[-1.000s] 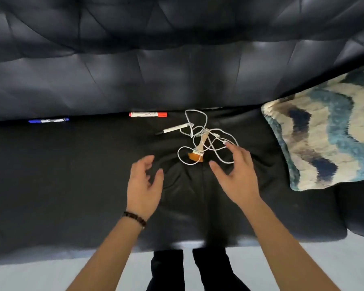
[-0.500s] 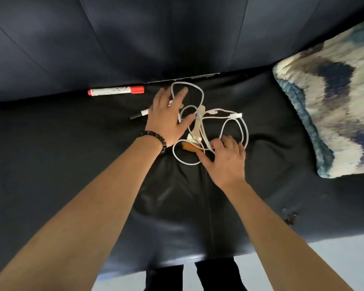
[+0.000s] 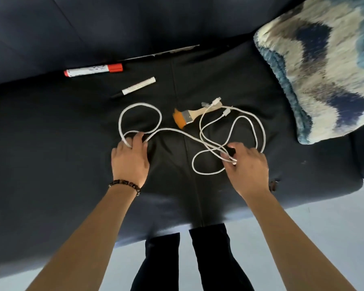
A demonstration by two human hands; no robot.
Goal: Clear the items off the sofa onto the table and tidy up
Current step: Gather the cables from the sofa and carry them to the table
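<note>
A white cable (image 3: 172, 130) lies spread in loops across the dark sofa seat (image 3: 51, 143). My left hand (image 3: 130, 160) pinches the left loop of it. My right hand (image 3: 247, 166) grips several strands of the right-hand loops. A small paintbrush (image 3: 187, 117) with orange bristles and a pale wooden handle rests on the seat between the loops, its handle under the cable's plug ends. Behind it lie a white marker with a black cap (image 3: 138, 87) and a red-capped marker (image 3: 93, 70), the latter against the backrest.
A blue, cream and navy patterned cushion (image 3: 324, 66) leans at the right end of the seat. The sofa's front edge runs just before my legs (image 3: 189, 259), with pale floor (image 3: 303, 223) below. No table is in view.
The tangled cable has been pulled apart sideways into wide loops, uncovering the paintbrush. My left hand moved left and nearer with one loop; my right hand shifted right, holding the other strands.
</note>
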